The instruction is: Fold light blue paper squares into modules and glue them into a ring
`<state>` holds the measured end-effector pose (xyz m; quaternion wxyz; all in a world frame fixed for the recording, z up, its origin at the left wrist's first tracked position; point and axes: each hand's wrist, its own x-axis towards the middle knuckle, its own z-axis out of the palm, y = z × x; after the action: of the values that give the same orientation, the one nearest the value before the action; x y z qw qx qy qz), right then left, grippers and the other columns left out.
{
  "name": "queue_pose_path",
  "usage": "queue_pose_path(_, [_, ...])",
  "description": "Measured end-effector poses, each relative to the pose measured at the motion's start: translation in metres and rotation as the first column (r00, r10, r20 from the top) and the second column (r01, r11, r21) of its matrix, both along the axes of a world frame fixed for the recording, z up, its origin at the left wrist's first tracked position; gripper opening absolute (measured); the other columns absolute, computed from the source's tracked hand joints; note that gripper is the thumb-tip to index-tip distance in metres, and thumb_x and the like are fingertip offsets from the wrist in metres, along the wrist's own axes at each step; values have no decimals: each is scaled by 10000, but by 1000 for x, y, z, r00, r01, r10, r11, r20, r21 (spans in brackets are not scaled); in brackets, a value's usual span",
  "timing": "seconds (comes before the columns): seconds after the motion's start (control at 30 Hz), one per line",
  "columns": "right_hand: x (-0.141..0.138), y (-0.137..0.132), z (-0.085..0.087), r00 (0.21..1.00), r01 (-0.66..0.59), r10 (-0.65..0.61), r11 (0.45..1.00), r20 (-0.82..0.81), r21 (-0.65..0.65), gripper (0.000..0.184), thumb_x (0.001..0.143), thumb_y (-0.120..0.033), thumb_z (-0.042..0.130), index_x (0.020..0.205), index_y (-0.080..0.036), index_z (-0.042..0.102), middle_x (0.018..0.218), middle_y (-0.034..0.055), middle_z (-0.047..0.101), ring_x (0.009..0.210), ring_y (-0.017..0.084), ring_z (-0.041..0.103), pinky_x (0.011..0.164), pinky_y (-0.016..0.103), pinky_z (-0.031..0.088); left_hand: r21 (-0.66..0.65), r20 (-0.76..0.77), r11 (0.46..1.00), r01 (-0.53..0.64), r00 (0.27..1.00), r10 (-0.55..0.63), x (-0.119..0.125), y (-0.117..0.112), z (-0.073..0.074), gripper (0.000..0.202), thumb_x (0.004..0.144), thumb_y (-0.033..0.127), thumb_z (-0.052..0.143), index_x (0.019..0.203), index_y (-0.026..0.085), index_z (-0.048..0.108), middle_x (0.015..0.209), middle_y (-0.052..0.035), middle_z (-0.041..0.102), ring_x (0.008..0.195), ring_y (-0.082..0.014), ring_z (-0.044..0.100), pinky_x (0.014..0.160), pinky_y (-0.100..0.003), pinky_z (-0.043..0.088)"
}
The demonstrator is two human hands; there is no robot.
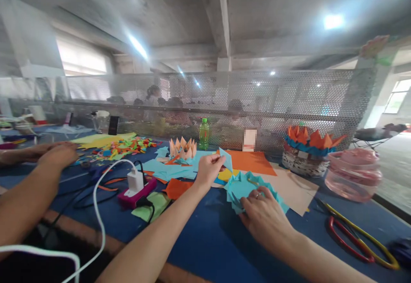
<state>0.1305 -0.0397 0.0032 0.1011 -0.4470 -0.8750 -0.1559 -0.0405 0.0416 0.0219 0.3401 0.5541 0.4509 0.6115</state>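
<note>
Left hand (209, 169) pinches a small folded light-blue paper piece (226, 159) between thumb and fingers, held up just above the table (199, 240). Right hand (265, 214) lies on the near edge of a light-blue folded-paper ring (240, 183), fingers bent; can't tell if it grips or only presses. Ring sits front and center, zigzag rim, sharp creases.

Clutter: purple power strip (123, 198) with white charger (135, 182) crowds the left forearm; white cable (97, 208) loops down beside it. Co-worker's hands (59, 155) at far left, near a heap of multicolored paper scraps (128, 148).

Behind: spiky peach paper crown (183, 147), green plastic bottle (204, 135), matte orange sheet (250, 161). Peach sheet (300, 189) beyond the ring. Right side: white woven-look basket (305, 163) topped with orange points, translucent pink tub (351, 186), red-and-yellow-handled scissors (353, 224). Perforated metal screen (289, 94) closes off the back.
</note>
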Motion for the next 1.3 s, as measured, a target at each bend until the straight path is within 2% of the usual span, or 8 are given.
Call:
queue_pose_path(0.2, [24, -4, -1, 968, -157, 119, 974, -223, -161, 319, 718, -366, 709, 989, -220, 624, 966, 50, 659, 984, 259, 559, 944, 431, 271, 28, -60, 999, 32, 998, -30, 6, -6, 1, 248, 711, 379, 629, 611, 152, 634, 567, 17, 604, 551, -125, 622, 580, -227, 527])
queue_pose_path(0.37, [50, 1, -7, 934, -187, 97, 953, -344, -238, 70, 769, -240, 670, 811, -218, 618, 832, -10, 650, 884, 200, 570, 892, 400, 298, 39, -135, 989, 144, 981, -138, 18, -22, 7, 255, 734, 364, 626, 595, 150, 607, 547, 26, 566, 554, -116, 609, 568, -216, 517])
queue_pose_path(0.6, [62, -3, -3, 925, -175, 85, 960, -372, -217, 358, 645, -353, 789, 929, -230, 610, 933, 6, 638, 979, 229, 538, 951, 448, 241, 87, -332, 959, 271, 915, -228, 35, -45, 10, 259, 786, 306, 603, 581, 148, 585, 546, 35, 512, 591, -94, 576, 584, -187, 493])
queue_pose_path(0.7, [69, -4, 2, 943, -160, 71, 954, -325, -255, 292, 665, -312, 776, 891, -216, 618, 954, 24, 625, 985, 235, 532, 939, 446, 263, 110, -340, 953, 281, 912, -230, 39, -49, 12, 235, 795, 293, 602, 607, 151, 605, 566, 35, 537, 584, -89, 568, 596, -194, 508])
queue_pose_path(0.9, [80, 4, 3, 929, -204, 115, 953, -352, -226, 125, 788, -287, 669, 879, -207, 639, 879, 35, 646, 920, 204, 569, 917, 409, 302, 294, -501, 921, 257, 862, -81, 46, -65, 11, 233, 832, 240, 569, 627, 151, 636, 564, 12, 603, 535, -96, 571, 516, -192, 490])
queue_pose_path(1.07, [77, 7, -5, 909, -207, 107, 955, -402, -214, 234, 703, -368, 742, 869, -232, 648, 871, 16, 662, 933, 208, 574, 932, 407, 287, 570, -602, 753, 328, 791, 111, 51, -81, 10, 99, 793, 128, 616, 851, 151, 693, 840, -45, 727, 750, -135, 668, 720, -227, 525])
queue_pose_path(1.17, [71, 5, -13, 891, -206, 106, 961, -442, -186, 217, 693, -371, 749, 817, -234, 635, 804, -17, 655, 881, 183, 578, 939, 403, 264, 558, -593, 772, 306, 797, 113, 50, -81, 12, 81, 794, 129, 615, 795, 160, 690, 760, -20, 713, 677, -113, 648, 679, -212, 520])
queue_pose_path(1.3, [66, 0, -18, 885, -220, 180, 975, -428, -44, 72, 802, -228, 641, 756, -201, 593, 715, -24, 626, 792, 146, 561, 930, 387, 264, 386, -533, 893, 232, 846, 10, 44, -71, 18, 154, 812, 207, 601, 688, 162, 680, 625, 2, 652, 572, -103, 580, 561, -210, 491])
